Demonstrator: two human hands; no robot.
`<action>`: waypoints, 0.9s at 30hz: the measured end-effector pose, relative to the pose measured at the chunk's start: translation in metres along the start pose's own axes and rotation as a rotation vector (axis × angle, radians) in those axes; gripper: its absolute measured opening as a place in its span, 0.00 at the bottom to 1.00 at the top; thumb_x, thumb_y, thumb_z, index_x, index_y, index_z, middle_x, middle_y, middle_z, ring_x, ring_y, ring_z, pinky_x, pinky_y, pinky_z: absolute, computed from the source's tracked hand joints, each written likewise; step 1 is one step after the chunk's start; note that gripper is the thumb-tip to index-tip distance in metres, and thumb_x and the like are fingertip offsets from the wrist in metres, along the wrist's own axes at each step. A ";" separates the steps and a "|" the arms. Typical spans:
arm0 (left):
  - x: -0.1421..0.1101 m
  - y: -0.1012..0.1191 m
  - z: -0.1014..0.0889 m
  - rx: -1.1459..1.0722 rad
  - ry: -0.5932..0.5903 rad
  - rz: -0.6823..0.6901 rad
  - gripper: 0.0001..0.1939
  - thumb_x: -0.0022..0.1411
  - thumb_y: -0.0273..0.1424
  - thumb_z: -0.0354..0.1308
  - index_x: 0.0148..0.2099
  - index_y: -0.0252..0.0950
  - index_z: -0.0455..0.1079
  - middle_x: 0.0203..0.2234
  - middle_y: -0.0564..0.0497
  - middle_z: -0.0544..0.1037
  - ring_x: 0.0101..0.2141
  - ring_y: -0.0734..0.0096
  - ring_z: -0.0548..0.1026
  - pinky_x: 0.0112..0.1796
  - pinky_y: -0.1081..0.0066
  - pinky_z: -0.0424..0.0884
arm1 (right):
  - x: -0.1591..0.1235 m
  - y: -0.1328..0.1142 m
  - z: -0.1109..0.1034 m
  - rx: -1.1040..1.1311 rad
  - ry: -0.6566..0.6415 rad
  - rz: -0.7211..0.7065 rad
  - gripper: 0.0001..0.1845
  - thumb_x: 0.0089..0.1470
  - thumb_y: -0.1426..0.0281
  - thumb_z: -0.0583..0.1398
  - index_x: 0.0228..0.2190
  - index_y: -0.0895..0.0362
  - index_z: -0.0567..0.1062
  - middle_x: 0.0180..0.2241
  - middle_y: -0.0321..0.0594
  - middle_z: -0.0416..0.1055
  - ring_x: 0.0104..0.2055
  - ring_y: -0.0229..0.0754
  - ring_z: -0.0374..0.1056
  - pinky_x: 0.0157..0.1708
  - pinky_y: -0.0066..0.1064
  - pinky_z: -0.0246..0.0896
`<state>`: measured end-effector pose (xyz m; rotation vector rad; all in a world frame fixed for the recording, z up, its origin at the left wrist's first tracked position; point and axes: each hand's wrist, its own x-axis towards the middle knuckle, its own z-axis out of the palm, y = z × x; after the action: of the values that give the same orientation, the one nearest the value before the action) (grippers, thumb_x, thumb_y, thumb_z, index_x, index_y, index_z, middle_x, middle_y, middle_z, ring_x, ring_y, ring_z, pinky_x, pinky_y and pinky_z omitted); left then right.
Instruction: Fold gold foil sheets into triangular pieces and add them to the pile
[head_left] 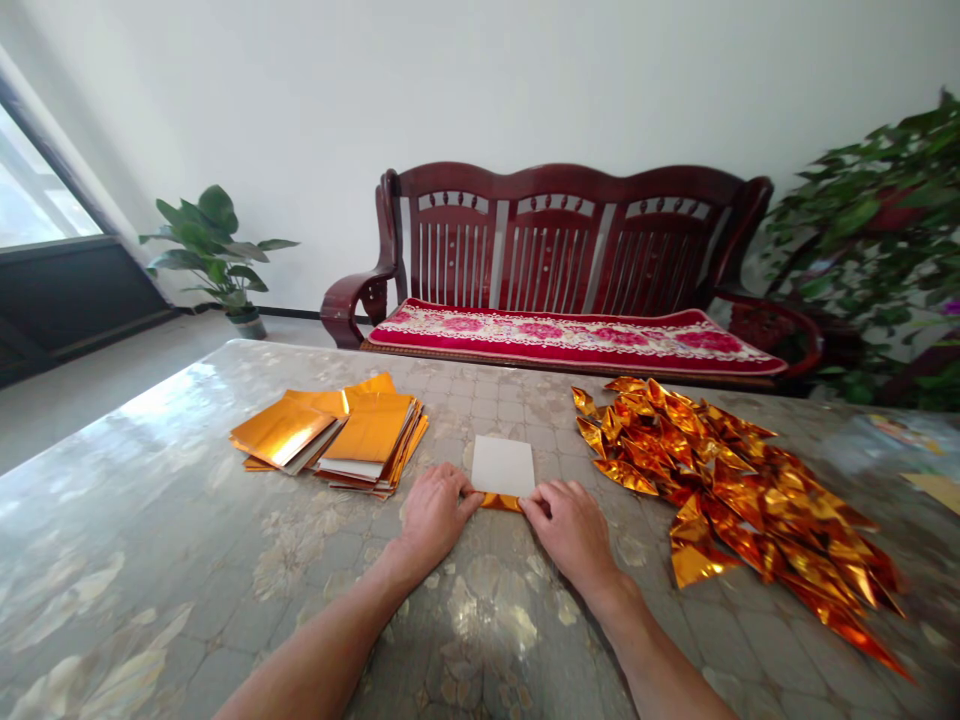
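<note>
Forearms (pixel 330 635) nearest; gold fold (pixel 500 502) of paper (pixel 503 465) between fingers (pixel 470 504).

Left hand (pixel 439 507), right hand (pixel 571 525) pinch 1 sheet (pixel 502 465) (gold edge (pixel 500 502) folded).

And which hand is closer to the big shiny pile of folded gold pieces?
The right hand. The pile of folded gold pieces lies to its right, apart from it. The left hand is farther away, at the left edge of the sheet.

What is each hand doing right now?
Left hand: closed, holding the paper sheet by its folded gold edge's left end.
Right hand: closed, holding that same edge's right end.
</note>
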<state>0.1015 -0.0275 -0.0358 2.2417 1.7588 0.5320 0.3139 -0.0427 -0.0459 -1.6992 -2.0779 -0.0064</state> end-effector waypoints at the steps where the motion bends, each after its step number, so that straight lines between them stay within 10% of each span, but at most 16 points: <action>1: 0.000 0.000 0.000 -0.003 -0.001 -0.001 0.10 0.63 0.37 0.59 0.32 0.37 0.73 0.33 0.50 0.74 0.39 0.65 0.72 0.39 0.69 0.62 | 0.000 0.000 0.000 -0.001 -0.003 0.004 0.11 0.57 0.64 0.61 0.24 0.52 0.73 0.29 0.35 0.74 0.34 0.43 0.63 0.35 0.33 0.49; 27: -0.001 0.003 0.001 0.144 0.036 -0.010 0.13 0.63 0.40 0.58 0.31 0.39 0.73 0.34 0.50 0.73 0.40 0.62 0.70 0.40 0.66 0.60 | -0.001 -0.003 0.002 -0.070 0.003 0.011 0.11 0.57 0.65 0.62 0.24 0.53 0.72 0.28 0.34 0.73 0.34 0.42 0.62 0.35 0.33 0.46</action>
<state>0.1041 -0.0295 -0.0363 2.3312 1.8808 0.4599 0.3103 -0.0439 -0.0474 -1.7510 -2.0887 -0.0793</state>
